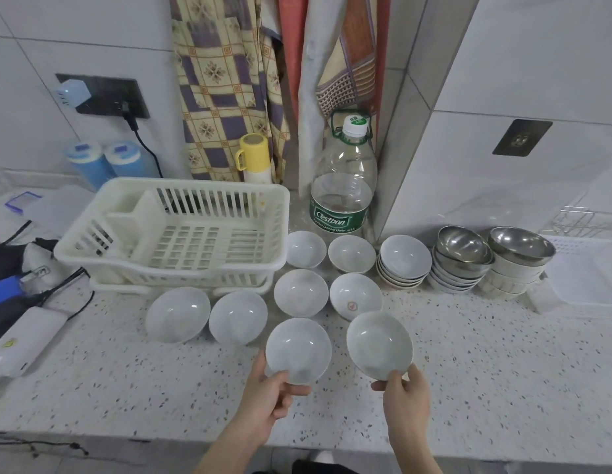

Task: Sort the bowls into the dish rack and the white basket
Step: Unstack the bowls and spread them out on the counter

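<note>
My left hand (pixel 270 395) grips the near rim of a white bowl (pixel 297 347), and my right hand (pixel 405 395) pinches the near rim of another white bowl (pixel 380 343). Both bowls are tilted toward me over the speckled counter (pixel 503 371). Several more white bowls (pixel 301 292) stand singly in front of the cream dish rack (pixel 181 230), which holds nothing. To the right stand a stack of white bowls (pixel 403 261) and two stacks topped by steel bowls (pixel 463 246). The white basket (pixel 591 278) sits at the far right.
A large water bottle (pixel 344 186) and a yellow flask (pixel 254 159) stand behind the rack. Two blue canisters (pixel 106 162), cables and a white power bank (pixel 24 340) crowd the left side. A wire rack (pixel 578 220) is behind the basket.
</note>
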`<state>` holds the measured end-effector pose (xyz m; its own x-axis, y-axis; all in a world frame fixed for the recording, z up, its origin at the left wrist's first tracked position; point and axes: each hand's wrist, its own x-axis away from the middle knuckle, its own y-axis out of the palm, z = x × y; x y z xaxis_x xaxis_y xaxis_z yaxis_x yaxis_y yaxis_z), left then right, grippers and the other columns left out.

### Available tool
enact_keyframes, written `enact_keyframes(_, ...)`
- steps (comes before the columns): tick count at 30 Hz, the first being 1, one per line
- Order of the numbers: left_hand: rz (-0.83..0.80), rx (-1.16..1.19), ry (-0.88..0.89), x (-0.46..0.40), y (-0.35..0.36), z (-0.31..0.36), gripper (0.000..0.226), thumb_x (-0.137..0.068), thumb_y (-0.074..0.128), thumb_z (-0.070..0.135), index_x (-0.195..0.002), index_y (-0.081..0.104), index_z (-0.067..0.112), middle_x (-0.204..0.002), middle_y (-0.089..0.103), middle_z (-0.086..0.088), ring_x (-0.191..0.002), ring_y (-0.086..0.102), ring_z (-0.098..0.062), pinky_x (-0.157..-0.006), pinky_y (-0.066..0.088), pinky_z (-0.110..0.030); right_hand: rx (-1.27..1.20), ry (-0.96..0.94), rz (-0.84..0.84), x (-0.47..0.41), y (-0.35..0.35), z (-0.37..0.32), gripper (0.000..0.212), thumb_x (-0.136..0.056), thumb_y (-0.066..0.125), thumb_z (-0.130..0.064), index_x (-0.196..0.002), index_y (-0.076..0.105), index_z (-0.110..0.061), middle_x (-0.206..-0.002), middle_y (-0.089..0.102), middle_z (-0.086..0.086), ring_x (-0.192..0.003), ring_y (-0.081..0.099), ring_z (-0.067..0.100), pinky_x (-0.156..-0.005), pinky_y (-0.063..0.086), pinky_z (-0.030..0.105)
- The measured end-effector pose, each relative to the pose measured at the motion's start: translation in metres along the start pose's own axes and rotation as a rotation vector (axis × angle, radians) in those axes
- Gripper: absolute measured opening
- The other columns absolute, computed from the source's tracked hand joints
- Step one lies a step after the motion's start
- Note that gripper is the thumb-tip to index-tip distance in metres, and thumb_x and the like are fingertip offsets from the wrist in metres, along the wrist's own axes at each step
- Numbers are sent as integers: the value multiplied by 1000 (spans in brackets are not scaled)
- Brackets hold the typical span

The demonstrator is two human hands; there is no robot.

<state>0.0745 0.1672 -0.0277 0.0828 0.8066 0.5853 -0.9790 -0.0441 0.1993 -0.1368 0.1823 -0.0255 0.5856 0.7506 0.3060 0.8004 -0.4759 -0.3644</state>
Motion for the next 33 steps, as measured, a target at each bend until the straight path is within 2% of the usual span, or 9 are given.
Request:
enact_keyframes(3,12,-14,-12,-3,-4,-8,60,-98,41,-2,-143,34,38,-86,72,-30,-45,60,-14,-33,26,-18,33,16,-21,2,-3,6,28,-96,41,-14,-116,55,-27,-57,70,-4,-70,64,9,-57,40,27)
enact_keyframes(7,34,-30,-10,-5,-6,-12,58,-98,40,-4,-141,37,35,-96,71,-31,-44,62,-15,-33,25,-19,59,52,-78,5,-4,13,31,-95,41,-11,-118,56,-25,-57,71,0,-48,56,0,-57,39,26)
enact_keyframes(9,46,-37,-11,-6,-7,-12,57,-97,39,-5,-139,38,35,-101,69,-32,-45,64,-15,-33,25,-19,53,89,-109,4,-2,15,33,-94,42,-10,-122,57,-20,-56,70,1,-55,60,1,-59,39,28)
enact_keyframes(12,65,-39,-19,-9,-7,-12,56,-98,39,-4,-136,39,37,-105,68,-31,-52,68,-17,-34,24,-20,40,133,-144,3,2,16,39,-94,43,-10,-131,54,-18,-55,70,2,-72,58,18,-60,42,30)
enact_keyframes(16,74,-41,-30,-12,-7,-11,55,-98,39,-4,-132,40,39,-105,68,-30,-53,68,-17,-35,24,-20,26,167,-158,0,4,18,44,-93,44,-9,-136,51,-16,-57,71,4,-64,51,19,-51,41,28)
enact_keyframes(20,56,-18,-50,-18,-7,-9,50,-98,42,-2,-130,41,37,-95,72,-29,-46,62,-13,-36,26,-19,16,164,-158,-3,6,18,46,-94,45,-8,-139,51,-17,-56,70,5,-63,53,19,-53,42,29)
enact_keyframes(25,72,8,-46,-23,-6,-8,53,-97,42,-3,-128,43,39,-114,67,-24,-70,75,-26,-35,24,-20,29,148,-159,-4,9,20,44,-95,44,-10,-137,52,-19,-55,70,4,-59,53,16,-50,37,26)
enact_keyframes(29,55,13,-37,-23,-9,-11,53,-98,43,-2,-133,41,38,-115,66,-29,-48,65,-15,-35,25,-19,37,153,-164,-5,10,21,44,-96,43,-10,-138,51,-20,-55,70,4,-59,52,17,-50,38,26)
enact_keyframes(33,49,-4,-32,-24,-7,-15,51,-99,44,2,-135,38,38,-112,67,-28,-45,62,-12,-35,27,-20,33,154,-166,-6,10,20,43,-96,43,-10,-137,51,-21,-55,70,4,-61,53,17,-54,38,27)
